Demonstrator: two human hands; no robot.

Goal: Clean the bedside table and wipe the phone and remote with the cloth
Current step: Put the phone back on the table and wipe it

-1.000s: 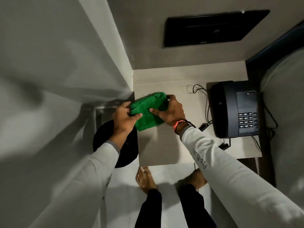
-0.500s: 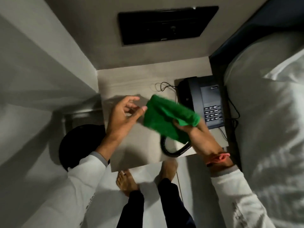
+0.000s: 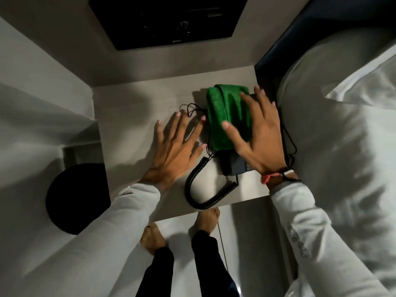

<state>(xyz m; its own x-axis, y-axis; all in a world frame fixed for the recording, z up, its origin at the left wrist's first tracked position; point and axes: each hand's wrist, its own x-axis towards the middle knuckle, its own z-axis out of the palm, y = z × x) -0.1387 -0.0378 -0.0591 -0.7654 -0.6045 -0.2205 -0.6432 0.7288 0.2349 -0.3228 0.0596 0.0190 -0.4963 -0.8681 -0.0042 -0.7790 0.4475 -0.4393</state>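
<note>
A folded green cloth (image 3: pixel 227 116) lies on top of the dark desk phone (image 3: pixel 232 167), covering most of it. My right hand (image 3: pixel 257 138) rests flat over the cloth and phone, fingers spread, pressing down rather than gripping. My left hand (image 3: pixel 175 146) is open, fingers apart, over the pale bedside table (image 3: pixel 132 116) just left of the phone. The phone's coiled cord (image 3: pixel 199 189) loops toward the table's front edge. No remote shows in this view.
Thin black cables (image 3: pixel 192 109) lie behind my left fingers. A bed with white bedding (image 3: pixel 342 125) borders the table on the right. A round black bin (image 3: pixel 75 198) stands on the floor at left. A dark wall panel (image 3: pixel 167 20) hangs above. My bare feet (image 3: pixel 205 219) stand below the table's edge.
My right hand carried the cloth from mid-air onto the phone and now lies flat on it. My left hand let go of the cloth and lowered over the table.
</note>
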